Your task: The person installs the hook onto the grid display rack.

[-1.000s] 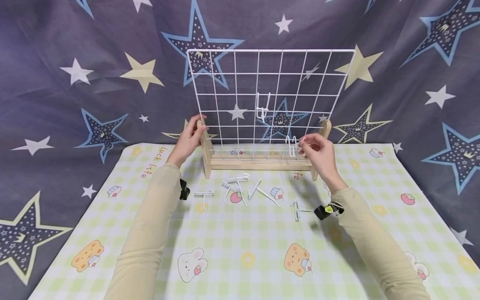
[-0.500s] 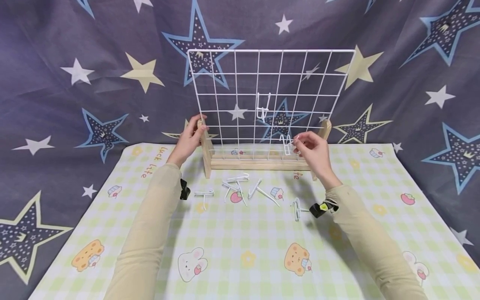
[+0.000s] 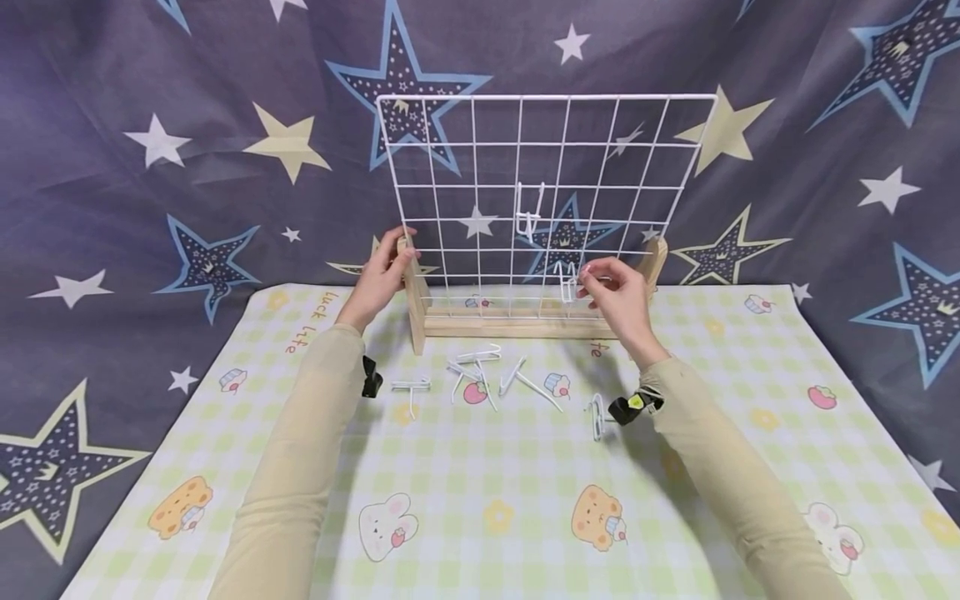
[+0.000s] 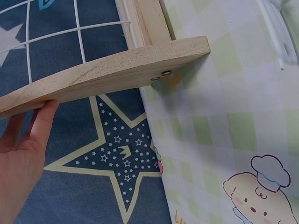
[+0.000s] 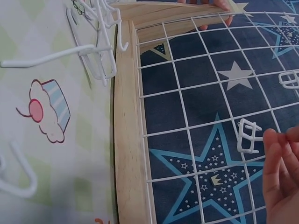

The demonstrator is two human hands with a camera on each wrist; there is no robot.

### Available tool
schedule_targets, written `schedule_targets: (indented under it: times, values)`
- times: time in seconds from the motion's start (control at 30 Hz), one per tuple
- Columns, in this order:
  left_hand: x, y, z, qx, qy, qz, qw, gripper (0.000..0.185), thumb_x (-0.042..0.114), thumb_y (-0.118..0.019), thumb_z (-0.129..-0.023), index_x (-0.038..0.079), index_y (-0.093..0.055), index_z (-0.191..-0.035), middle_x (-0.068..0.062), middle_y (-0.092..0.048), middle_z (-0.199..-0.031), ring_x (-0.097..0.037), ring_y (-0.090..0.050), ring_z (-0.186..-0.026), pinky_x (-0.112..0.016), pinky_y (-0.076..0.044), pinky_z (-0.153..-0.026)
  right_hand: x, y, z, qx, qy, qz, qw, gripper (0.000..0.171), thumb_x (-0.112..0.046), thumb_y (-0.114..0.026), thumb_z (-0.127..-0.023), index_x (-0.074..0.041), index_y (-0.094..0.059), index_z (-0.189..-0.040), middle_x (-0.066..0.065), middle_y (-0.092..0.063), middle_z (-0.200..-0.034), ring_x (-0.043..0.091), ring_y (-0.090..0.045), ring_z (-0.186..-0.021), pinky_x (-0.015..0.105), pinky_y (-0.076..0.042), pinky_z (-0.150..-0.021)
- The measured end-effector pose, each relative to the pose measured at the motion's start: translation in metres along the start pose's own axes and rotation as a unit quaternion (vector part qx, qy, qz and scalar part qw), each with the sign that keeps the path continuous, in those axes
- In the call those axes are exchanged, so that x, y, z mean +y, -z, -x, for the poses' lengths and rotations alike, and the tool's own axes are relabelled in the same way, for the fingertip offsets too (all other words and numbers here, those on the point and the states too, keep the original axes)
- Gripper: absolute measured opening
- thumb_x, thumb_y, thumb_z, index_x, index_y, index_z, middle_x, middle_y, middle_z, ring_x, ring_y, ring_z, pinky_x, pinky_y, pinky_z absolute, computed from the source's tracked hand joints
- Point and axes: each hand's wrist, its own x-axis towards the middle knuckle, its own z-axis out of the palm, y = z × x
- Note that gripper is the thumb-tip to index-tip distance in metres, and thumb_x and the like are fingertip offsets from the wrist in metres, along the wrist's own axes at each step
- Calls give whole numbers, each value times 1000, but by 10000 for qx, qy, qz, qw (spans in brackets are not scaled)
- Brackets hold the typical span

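Note:
A white wire grid panel stands in a wooden stand. My left hand grips the stand's left upright near its top, the thumb in front. In the left wrist view, the fingers touch the wood's side. My right hand pinches a white wire hook by its stem, in front of the panel's lower right part. The right wrist view shows the hook's rectangular back facing the grid; whether it touches the wires I cannot tell. Another white hook hangs on the panel's middle.
Several loose white hooks lie on the checked tablecloth before the stand. One hook lies apart, below my right wrist. A wooden base bar joins the uprights. A dark star-patterned curtain hangs behind.
My right hand has moved left along the panel with the hook pinched in it. My left hand stays on the upright. The head view has shifted slightly.

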Motion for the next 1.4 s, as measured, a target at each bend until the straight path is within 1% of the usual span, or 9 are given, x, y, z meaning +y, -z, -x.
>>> schedule_targets:
  times: [0.23, 0.4, 0.5, 0.63, 0.87, 0.97, 1.03, 1.1, 1.4]
  values:
    - [1, 0, 0, 5, 10, -13, 10000, 41, 17, -41, -105, 5, -35, -144, -31, -50, -128, -40, -49, -117, -55, -47, -89, 8, -4, 0, -227, 1, 21, 9997, 15, 5, -62, -90, 16, -61, -99, 27, -65, -89, 29, -68, -68, 24, -52, -52]
    - [1, 0, 0, 11, 11, 54, 10000, 41, 17, -42, -105, 5, -36, -144, -32, -49, -128, -39, -49, -116, -54, -48, -89, 12, -7, 6, -452, -212, 114, 9987, 16, 2, -63, -90, 15, -62, -100, 20, -66, -90, 27, -68, -68, 32, -54, -55]
    - [1, -1, 1, 27, 30, 49, 10000, 41, 17, -42, -105, 5, -36, -143, -30, -50, -128, -38, -49, -116, -54, -48, -89, 14, -8, 9, -567, -217, 158, 9980, 17, 2, -64, -90, 14, -62, -101, 23, -65, -93, 31, -67, -69, 37, -54, -56]
    - [0, -1, 1, 26, 28, 63, 10000, 40, 16, -41, -105, 5, -36, -143, -29, -50, -127, -39, -49, -118, -55, -47, -90, 16, -9, 13, -706, -212, 119, 9972, 18, 4, -64, -89, 15, -62, -102, 29, -63, -95, 35, -66, -70, 34, -54, -56]
    - [-26, 0, -10, 141, -35, 107, 9998, 42, 24, -42, -105, 11, -37, -144, -29, -49, -128, -41, -48, -119, -54, -48, -89, 26, -13, 17, -936, -138, 84, 9955, 16, 10, -62, -86, 16, -61, -102, 30, -62, -94, 36, -64, -67, 22, -49, -52]
    - [-19, -1, -8, 132, -24, 138, 9998, 41, 21, -42, -105, 9, -36, -144, -30, -49, -128, -41, -48, -118, -55, -47, -89, 30, -13, 18, -992, -98, 203, 9948, 19, 12, -63, -86, 15, -61, -104, 30, -62, -94, 39, -64, -66, 21, -49, -51]
    - [-11, -2, -5, 109, -18, 138, 9998, 41, 19, -42, -105, 6, -36, -143, -30, -49, -127, -41, -48, -117, -53, -48, -88, 32, -13, 19, -1029, -93, 242, 9944, 21, 12, -63, -86, 15, -60, -106, 30, -62, -94, 51, -60, -72, 22, -50, -51]
    - [-5, -2, -2, 78, -32, 160, 9998, 41, 16, -42, -105, 4, -35, -143, -32, -49, -127, -43, -48, -118, -53, -48, -88, 33, -12, 19, -1053, -75, 236, 9941, 22, 12, -63, -85, 14, -61, -107, 31, -62, -94, 52, -60, -72, 23, -51, -52]
    - [-30, -1, -13, 161, -82, 4, 9998, 44, 27, -42, -104, 13, -36, -145, -29, -49, -129, -38, -49, -118, -52, -49, -87, 35, -11, 20, -1109, -102, 196, 9936, 24, 11, -63, -86, 15, -60, -110, 31, -62, -94, 51, -60, -70, 34, -54, -54]
